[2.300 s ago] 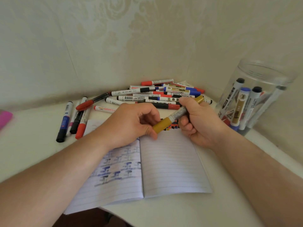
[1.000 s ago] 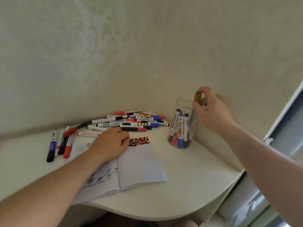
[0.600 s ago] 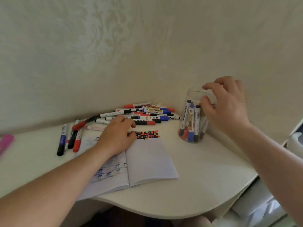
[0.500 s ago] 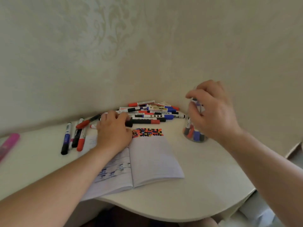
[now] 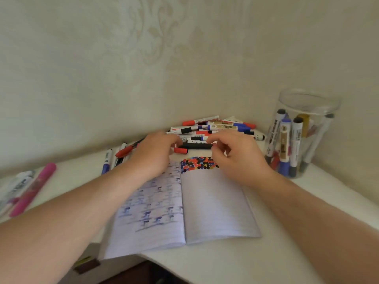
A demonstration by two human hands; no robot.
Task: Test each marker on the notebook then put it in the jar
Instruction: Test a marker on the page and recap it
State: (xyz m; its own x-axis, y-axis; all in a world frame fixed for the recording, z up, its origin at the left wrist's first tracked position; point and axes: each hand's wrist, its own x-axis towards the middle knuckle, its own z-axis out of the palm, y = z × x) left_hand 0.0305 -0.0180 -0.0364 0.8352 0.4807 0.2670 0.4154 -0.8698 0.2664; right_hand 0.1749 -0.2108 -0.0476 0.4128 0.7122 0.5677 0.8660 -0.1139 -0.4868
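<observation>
The table [image 5: 215, 261] carries an open notebook [image 5: 205, 201] laid flat in front of the person so its dotted top edge is within reach for testing, with the jar [image 5: 307, 136] upright at the right, already holding several markers. Behind the notebook lies the untested pile [image 5: 213, 128] — from it both hands lift a black marker [image 5: 194, 146], left hand [image 5: 155, 154] gripping one end, right hand [image 5: 235, 154] pinching the other, seemingly to pull off the cap.

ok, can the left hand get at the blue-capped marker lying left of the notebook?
Probably yes. The blue-capped marker lies bare on the table, just left of the left hand. Nothing covers it; neighbouring markers lie beside it, not over it. The hand is busy at the black marker.
</observation>
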